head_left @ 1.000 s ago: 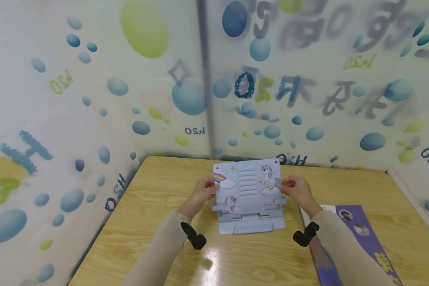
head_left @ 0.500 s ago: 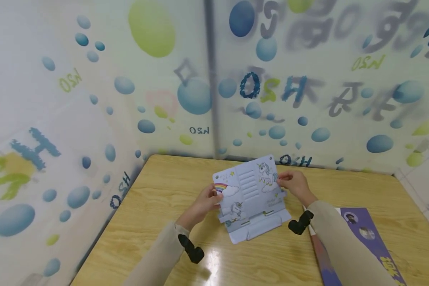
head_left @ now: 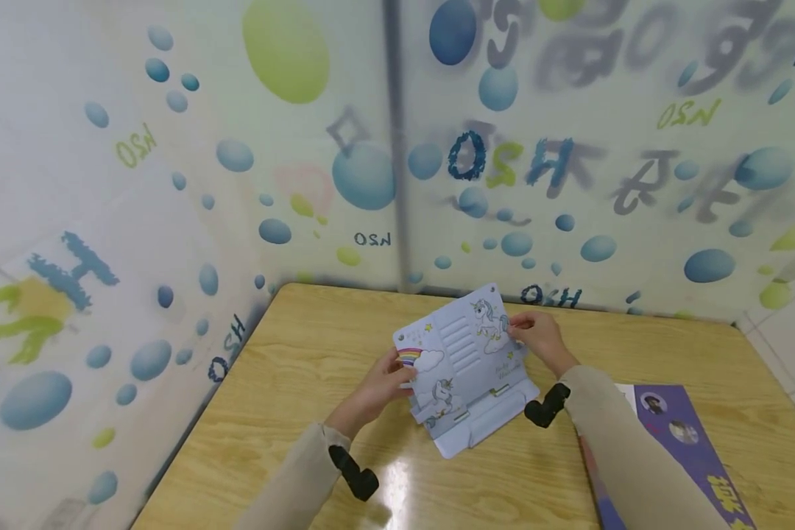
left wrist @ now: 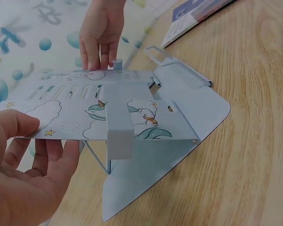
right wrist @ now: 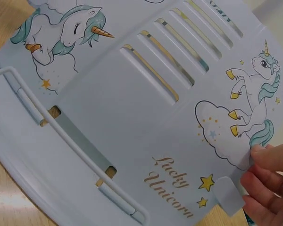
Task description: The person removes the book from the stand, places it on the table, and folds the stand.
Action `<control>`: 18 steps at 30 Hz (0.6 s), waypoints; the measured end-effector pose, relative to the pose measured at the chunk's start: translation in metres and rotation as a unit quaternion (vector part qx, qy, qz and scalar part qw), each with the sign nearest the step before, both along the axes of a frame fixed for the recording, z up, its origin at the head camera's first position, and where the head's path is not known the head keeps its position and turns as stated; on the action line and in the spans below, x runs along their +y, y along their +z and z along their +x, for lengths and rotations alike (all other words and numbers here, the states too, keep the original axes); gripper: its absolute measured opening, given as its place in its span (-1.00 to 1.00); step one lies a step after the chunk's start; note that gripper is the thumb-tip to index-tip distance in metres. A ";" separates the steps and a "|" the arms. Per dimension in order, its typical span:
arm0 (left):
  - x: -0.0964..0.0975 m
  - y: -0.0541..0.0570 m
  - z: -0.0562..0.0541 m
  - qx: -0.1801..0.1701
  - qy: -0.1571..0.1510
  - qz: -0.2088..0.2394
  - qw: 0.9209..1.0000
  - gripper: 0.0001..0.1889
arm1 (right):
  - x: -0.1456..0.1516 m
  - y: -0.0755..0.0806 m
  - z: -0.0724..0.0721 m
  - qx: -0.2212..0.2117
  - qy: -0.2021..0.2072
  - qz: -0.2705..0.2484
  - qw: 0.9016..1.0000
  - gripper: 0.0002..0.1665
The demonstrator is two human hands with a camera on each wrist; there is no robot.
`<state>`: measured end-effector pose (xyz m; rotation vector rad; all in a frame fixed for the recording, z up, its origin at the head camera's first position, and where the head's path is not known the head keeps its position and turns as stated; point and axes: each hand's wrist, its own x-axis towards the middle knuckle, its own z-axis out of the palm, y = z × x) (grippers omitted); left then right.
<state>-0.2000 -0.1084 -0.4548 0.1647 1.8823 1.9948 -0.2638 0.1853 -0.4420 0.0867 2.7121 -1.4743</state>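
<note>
A white metal book stand [head_left: 460, 361] printed with unicorns, clouds and a rainbow stands on the table, its slotted back panel leaning over a base plate [left wrist: 137, 176]. My left hand [head_left: 379, 386] pinches the panel's left edge, thumb on the printed face and fingers beneath, as the left wrist view shows. On the opposite edge, my right hand [head_left: 539, 338] pinches the panel beside a small side tab [right wrist: 228, 195]. A wire support [left wrist: 95, 157] shows under the panel. The stand sits turned, its right side farther back than its left.
A purple book [head_left: 676, 434] with yellow lettering lies at the right, partly under the right sleeve [head_left: 629, 434]. The wooden table [head_left: 271, 412] meets a bubble-patterned curtain [head_left: 305, 147] at its back and left edges. Each wrist wears a black camera mount [head_left: 352, 471].
Both hands have turned the book stand counterclockwise, its left side coming nearer and its right side going back. The grip on both edges stays. The head view has shifted slightly.
</note>
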 end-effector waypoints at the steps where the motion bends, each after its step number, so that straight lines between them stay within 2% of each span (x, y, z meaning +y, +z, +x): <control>1: 0.001 0.000 0.000 -0.001 0.003 0.001 1.000 -0.51 | -0.001 0.001 0.000 0.000 0.000 0.002 1.000 -0.72; 7: 0.002 0.000 0.003 0.000 0.009 0.007 1.000 -0.50 | -0.001 0.003 0.002 0.000 0.011 0.003 1.000 -0.69; 10: 0.001 0.001 0.003 0.000 0.009 0.008 1.000 -0.50 | 0.004 0.002 0.005 0.015 0.013 -0.006 1.000 -0.66; 15: -0.001 0.002 0.004 0.000 0.002 0.003 1.000 -0.48 | 0.015 0.000 0.014 0.054 0.028 -0.022 0.998 -0.66; 18: -0.001 0.001 0.004 -0.001 -0.001 0.003 1.000 -0.48 | 0.022 -0.001 0.022 0.059 0.054 -0.020 0.997 -0.65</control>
